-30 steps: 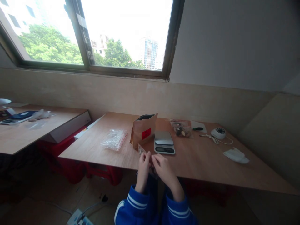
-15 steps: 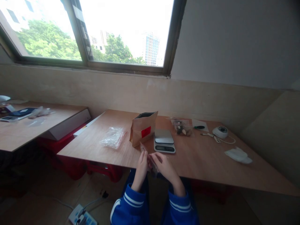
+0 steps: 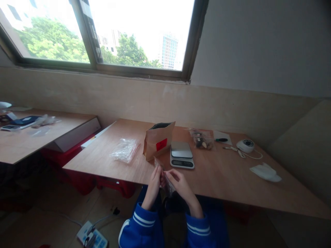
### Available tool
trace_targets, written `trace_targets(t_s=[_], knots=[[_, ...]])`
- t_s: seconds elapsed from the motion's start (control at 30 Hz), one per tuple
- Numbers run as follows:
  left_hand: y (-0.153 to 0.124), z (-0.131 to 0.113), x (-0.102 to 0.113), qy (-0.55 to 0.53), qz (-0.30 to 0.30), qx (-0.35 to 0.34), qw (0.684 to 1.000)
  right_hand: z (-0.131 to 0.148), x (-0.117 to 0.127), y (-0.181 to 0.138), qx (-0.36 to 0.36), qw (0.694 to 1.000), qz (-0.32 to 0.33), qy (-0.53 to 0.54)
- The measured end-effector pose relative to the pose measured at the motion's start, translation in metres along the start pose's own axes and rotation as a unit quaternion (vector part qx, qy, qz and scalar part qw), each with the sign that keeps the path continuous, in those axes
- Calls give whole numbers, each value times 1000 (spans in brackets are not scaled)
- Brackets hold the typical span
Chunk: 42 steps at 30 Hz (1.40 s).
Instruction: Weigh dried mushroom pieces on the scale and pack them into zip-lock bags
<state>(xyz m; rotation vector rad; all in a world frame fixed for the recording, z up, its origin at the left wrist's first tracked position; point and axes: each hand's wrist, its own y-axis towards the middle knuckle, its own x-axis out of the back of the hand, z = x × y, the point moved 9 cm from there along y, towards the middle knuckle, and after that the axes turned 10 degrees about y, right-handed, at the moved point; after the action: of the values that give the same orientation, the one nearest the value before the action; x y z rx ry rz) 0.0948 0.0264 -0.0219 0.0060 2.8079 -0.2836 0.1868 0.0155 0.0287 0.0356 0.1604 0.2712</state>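
Head view, with both hands raised at the near edge of the tabletop (image 3: 232, 182). The left hand (image 3: 156, 177) gripped a small plastic bag (image 3: 169, 189) in its bent fingers, while the right hand (image 3: 180, 183) pinched the same bag between thumb and fingers. One corner of the bag projected above the left hand and its lower part hung between the wrists; its contents were too blurred to identify. Just beyond stood an open brown paper bag (image 3: 151, 146) bearing a red label (image 3: 161, 144), with a white digital scale (image 3: 181, 156) just to its right. Flat clear bags (image 3: 125, 150) lay to the left of the paper bag. Farther right were filled clear bags (image 3: 203, 140), a green-handled tool (image 3: 221, 140), a white domed device (image 3: 245, 145) with its cable, and a crumpled white item (image 3: 265, 172). A power strip (image 3: 99, 240) rested on the floor at lower left.
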Motion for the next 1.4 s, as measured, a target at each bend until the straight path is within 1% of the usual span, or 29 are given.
trace_targets(t_s=[0.13, 0.23, 0.33, 0.43, 0.53, 0.63, 0.7, 0.8, 0.9, 0.97, 1.03, 1.07, 1.1, 1.13, 1.17, 1.23, 1.27, 1.33, 1.4], knots=[[-1, -1, -4, 17, 28, -6, 999, -7, 5, 1, -10, 999, -17, 41], [-3, -4, -7, 21, 51, -15, 998, -11, 7, 0, -15, 998, -14, 57], [-7, -9, -8, 27, 54, -34, 998, -9, 7, -2, -17, 998, -8, 56], [-8, -15, -7, 52, 49, -59, 996, 0, 6, -3, -7, 1000, -4, 11], [-5, -22, -3, 97, 36, -88, 991, 15, 3, 0, 14, 997, -6, -70], [-3, -32, 2, 158, 6, -116, 981, 30, 7, 4, 53, 984, -61, -162], [-5, -38, 6, 188, -29, -131, 973, 36, 10, 6, 78, 970, -110, -202], [-11, -45, 11, 216, -87, -146, 961, 35, 8, 6, 94, 959, -157, -216], [-19, -47, 12, 231, -111, -152, 954, 32, 9, 5, 96, 955, -185, -210], [-25, -51, 17, 237, -131, -153, 950, 34, 24, 0, 99, 944, -240, -204], [-31, -59, 28, 241, -168, -155, 943, 36, 49, -8, 94, 928, -319, -169], [-33, -63, 34, 240, -180, -155, 941, 36, 61, -11, 89, 924, -346, -137], [-33, -66, 37, 236, -178, -154, 943, 35, 69, -12, 84, 925, -357, -101], [-32, -67, 38, 228, -158, -150, 949, 35, 74, -12, 82, 929, -354, -66], [-29, -67, 38, 213, -131, -146, 957, 35, 75, -11, 82, 935, -343, -35], [-21, -63, 37, 155, -82, -140, 975, 38, 70, -9, 87, 944, -317, 9], [-16, -60, 39, 112, -75, -140, 981, 41, 66, -9, 90, 947, -307, 24], [-8, -49, 46, 18, -96, -128, 987, 45, 54, -7, 95, 952, -289, 46], [-4, -34, 50, -42, -133, -94, 986, 46, 43, -5, 97, 956, -271, 63]])
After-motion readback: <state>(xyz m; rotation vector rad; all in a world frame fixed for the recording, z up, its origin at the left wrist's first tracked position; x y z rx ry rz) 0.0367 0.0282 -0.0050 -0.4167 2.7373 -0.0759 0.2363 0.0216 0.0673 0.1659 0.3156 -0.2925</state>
